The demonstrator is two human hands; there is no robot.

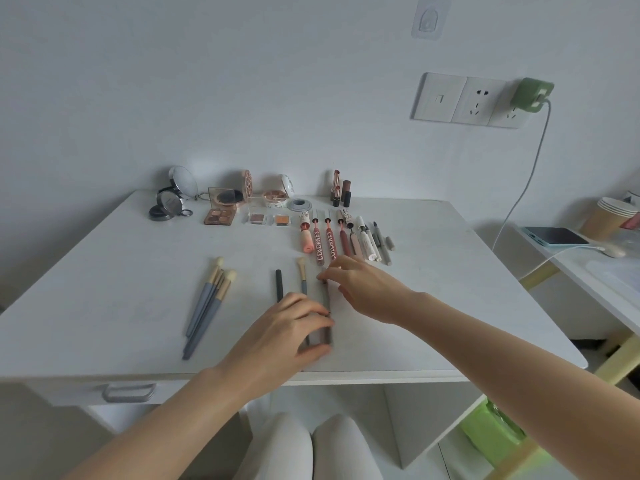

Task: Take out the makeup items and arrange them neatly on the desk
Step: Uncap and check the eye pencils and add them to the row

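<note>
Both hands pinch one grey brush (pixel 325 299) flat on the worktop (pixel 450 306): left hand (pixel 291 327) near its handle, right hand (pixel 360 289) at its tip.

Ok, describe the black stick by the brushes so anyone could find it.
On the white desk, look in front of the lip gloss row. The black stick lies just left of a single tan-tipped brush; it alone is dark all over, without bristles.

Soft, even daylight fills the scene, somewhat dim and cool, with no glare on the white table (pixel 104 271). Shadows are faint (a pale smudge lies under the hands (pixel 287 327)). The wide lens bows the table edges and stretches the forearms near the bottom. The fingertips (pixel 327 271) are slightly blurred; far items look soft.
</note>
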